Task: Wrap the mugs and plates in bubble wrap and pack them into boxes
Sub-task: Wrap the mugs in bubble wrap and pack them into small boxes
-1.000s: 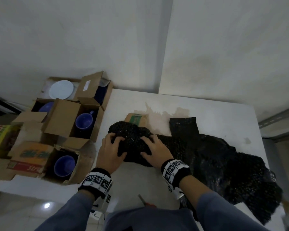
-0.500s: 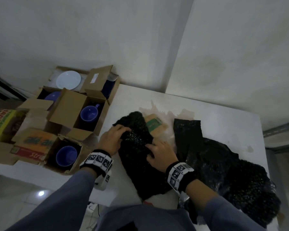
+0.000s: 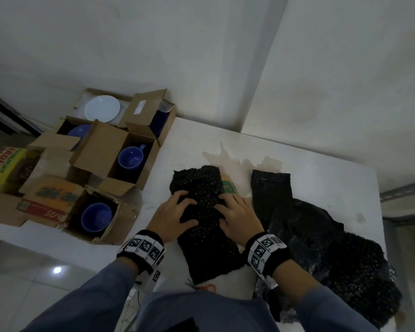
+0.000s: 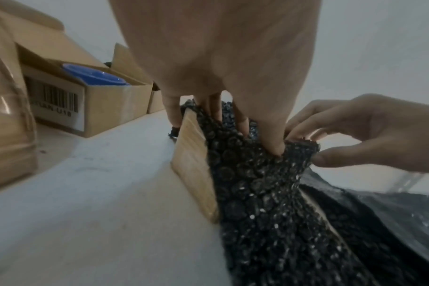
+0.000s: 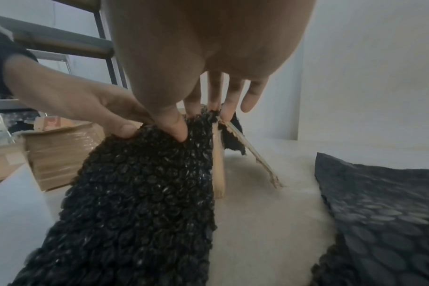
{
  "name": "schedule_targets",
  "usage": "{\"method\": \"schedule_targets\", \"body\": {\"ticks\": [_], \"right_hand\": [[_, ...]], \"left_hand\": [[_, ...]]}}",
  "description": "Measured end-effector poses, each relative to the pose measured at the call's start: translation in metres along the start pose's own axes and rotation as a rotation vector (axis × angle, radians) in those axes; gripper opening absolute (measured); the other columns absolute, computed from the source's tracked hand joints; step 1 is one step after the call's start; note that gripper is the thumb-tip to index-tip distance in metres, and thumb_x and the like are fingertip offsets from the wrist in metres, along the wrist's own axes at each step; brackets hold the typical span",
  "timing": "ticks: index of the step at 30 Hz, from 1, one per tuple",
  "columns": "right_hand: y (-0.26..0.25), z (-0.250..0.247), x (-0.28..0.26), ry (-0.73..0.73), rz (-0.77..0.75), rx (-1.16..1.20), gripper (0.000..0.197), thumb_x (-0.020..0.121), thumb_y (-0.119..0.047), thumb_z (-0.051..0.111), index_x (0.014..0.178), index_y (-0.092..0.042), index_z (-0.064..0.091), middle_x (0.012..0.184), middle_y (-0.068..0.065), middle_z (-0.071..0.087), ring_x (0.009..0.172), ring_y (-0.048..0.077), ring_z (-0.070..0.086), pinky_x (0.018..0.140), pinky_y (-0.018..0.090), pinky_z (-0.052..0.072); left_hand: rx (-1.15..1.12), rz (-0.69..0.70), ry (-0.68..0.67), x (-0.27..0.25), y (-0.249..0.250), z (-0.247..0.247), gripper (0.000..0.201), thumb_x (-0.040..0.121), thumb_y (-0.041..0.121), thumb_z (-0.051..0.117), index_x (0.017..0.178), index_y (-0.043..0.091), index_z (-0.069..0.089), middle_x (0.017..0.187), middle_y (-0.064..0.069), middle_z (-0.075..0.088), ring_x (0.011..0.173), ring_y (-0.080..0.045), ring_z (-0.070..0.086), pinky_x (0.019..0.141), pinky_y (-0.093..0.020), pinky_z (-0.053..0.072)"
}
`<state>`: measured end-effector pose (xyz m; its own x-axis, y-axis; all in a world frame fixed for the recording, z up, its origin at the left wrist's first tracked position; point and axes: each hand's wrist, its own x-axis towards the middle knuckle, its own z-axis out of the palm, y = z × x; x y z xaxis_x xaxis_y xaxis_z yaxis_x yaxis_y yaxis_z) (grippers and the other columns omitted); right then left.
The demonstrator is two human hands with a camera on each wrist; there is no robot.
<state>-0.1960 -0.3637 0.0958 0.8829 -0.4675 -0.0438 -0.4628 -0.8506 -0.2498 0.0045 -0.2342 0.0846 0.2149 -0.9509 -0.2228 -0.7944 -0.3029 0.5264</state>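
Observation:
A strip of black bubble wrap (image 3: 201, 188) lies draped over a small cardboard box (image 3: 228, 186) on the white table (image 3: 321, 168), its tail running toward me. My left hand (image 3: 177, 209) grips the wrap on the box's left side, fingers over the top, thumb pressed in. My right hand (image 3: 237, 212) pinches the wrap on the right side. The left wrist view shows the box's bare side (image 4: 196, 168) beside the bubble wrap (image 4: 257, 193), which the right hand (image 4: 355, 131) pinches. In the right wrist view both thumbs press the bubble wrap (image 5: 140, 193). What the box holds is hidden.
Open cardboard boxes stand left of the table, with a blue mug (image 3: 130, 158), another blue mug (image 3: 96, 216), a white plate (image 3: 102, 108) and a blue plate (image 3: 79, 130). A heap of black bubble wrap (image 3: 321, 248) covers the table's right. Red-handled scissors (image 3: 206, 287) lie at the front edge.
The wrap lay crosswise over the box; it now runs lengthwise toward me. Both hands moved onto the top of the box, one at each side.

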Motion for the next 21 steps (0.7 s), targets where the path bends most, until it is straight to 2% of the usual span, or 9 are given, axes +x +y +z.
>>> {"method": "schedule_targets", "body": {"ticks": [3, 6, 9, 11, 13, 14, 16, 18, 21], "right_hand": [[-0.001, 0.003, -0.002, 0.036, -0.037, -0.041, 0.031, 0.075, -0.022, 0.065, 0.104, -0.018, 0.072, 0.114, 0.003, 0.059, 0.108, 0.028, 0.054, 0.095, 0.04, 0.039], [-0.005, 0.002, 0.001, 0.03, -0.025, -0.075, 0.019, 0.077, -0.02, 0.065, 0.094, -0.022, 0.074, 0.097, -0.001, 0.06, 0.095, 0.027, 0.055, 0.086, 0.04, 0.041], [-0.015, -0.001, -0.001, -0.033, -0.004, -0.083, 0.012, 0.077, -0.026, 0.063, 0.083, -0.023, 0.072, 0.082, -0.003, 0.055, 0.088, 0.026, 0.052, 0.078, 0.039, 0.034], [-0.022, -0.003, -0.005, -0.109, -0.01, -0.059, 0.019, 0.079, -0.035, 0.058, 0.082, -0.022, 0.071, 0.08, -0.003, 0.055, 0.089, 0.025, 0.051, 0.079, 0.039, 0.034], [-0.024, -0.007, -0.008, -0.142, 0.007, -0.031, 0.03, 0.083, -0.044, 0.052, 0.088, -0.021, 0.07, 0.084, -0.003, 0.058, 0.092, 0.024, 0.052, 0.083, 0.04, 0.041], [-0.024, -0.01, -0.009, -0.109, 0.024, 0.009, 0.032, 0.085, -0.044, 0.05, 0.091, -0.019, 0.07, 0.087, -0.002, 0.058, 0.093, 0.023, 0.053, 0.083, 0.039, 0.044], [-0.026, -0.017, -0.007, 0.008, 0.061, 0.131, 0.03, 0.089, -0.034, 0.049, 0.099, -0.014, 0.068, 0.094, 0.002, 0.058, 0.094, 0.024, 0.053, 0.081, 0.037, 0.046], [-0.03, -0.025, 0.004, 0.041, 0.105, 0.227, 0.028, 0.092, -0.023, 0.051, 0.112, -0.009, 0.065, 0.105, 0.006, 0.059, 0.101, 0.025, 0.051, 0.086, 0.037, 0.046], [-0.035, -0.032, 0.025, -0.144, 0.24, 0.264, 0.033, 0.091, -0.022, 0.055, 0.121, -0.008, 0.055, 0.116, 0.009, 0.056, 0.11, 0.028, 0.048, 0.089, 0.036, 0.044]], "left_hand": [[0.03, 0.027, -0.036, 0.004, -0.005, -0.005, 0.047, 0.084, 0.048, 0.07, 0.125, 0.029, 0.056, 0.149, 0.001, 0.031, 0.118, -0.025, 0.054, 0.092, -0.034, 0.047], [0.097, 0.071, -0.114, 0.015, -0.009, -0.016, 0.044, 0.084, 0.051, 0.069, 0.122, 0.034, 0.056, 0.152, 0.003, 0.027, 0.124, -0.027, 0.048, 0.101, -0.039, 0.042], [0.125, 0.094, -0.207, 0.025, -0.009, -0.03, 0.04, 0.083, 0.049, 0.07, 0.12, 0.039, 0.056, 0.155, 0.006, 0.024, 0.14, -0.02, 0.033, 0.119, -0.045, 0.017], [0.181, 0.106, -0.262, 0.029, -0.003, -0.037, 0.043, 0.082, 0.047, 0.071, 0.121, 0.04, 0.055, 0.154, 0.008, 0.025, 0.143, -0.014, 0.028, 0.121, -0.045, 0.006], [0.226, 0.12, -0.27, 0.028, 0.008, -0.04, 0.045, 0.082, 0.047, 0.07, 0.123, 0.038, 0.055, 0.151, 0.008, 0.031, 0.141, -0.013, 0.03, 0.121, -0.043, 0.011], [0.216, 0.139, -0.227, 0.026, 0.013, -0.04, 0.041, 0.083, 0.044, 0.069, 0.122, 0.036, 0.058, 0.148, 0.007, 0.036, 0.137, -0.015, 0.036, 0.118, -0.039, 0.02], [0.147, 0.195, -0.075, 0.025, 0.02, -0.04, 0.03, 0.086, 0.025, 0.068, 0.115, 0.029, 0.064, 0.138, 0.005, 0.047, 0.125, -0.018, 0.049, 0.104, -0.035, 0.04], [0.09, 0.187, -0.003, 0.027, 0.026, -0.038, 0.037, 0.084, 0.008, 0.065, 0.117, 0.024, 0.063, 0.131, 0.004, 0.048, 0.118, -0.018, 0.052, 0.091, -0.034, 0.049], [0.148, 0.031, -0.154, 0.039, 0.03, -0.033, 0.059, 0.082, 0.012, 0.068, 0.137, 0.021, 0.046, 0.139, 0.002, 0.038, 0.122, -0.019, 0.046, 0.087, -0.039, 0.052]]}}
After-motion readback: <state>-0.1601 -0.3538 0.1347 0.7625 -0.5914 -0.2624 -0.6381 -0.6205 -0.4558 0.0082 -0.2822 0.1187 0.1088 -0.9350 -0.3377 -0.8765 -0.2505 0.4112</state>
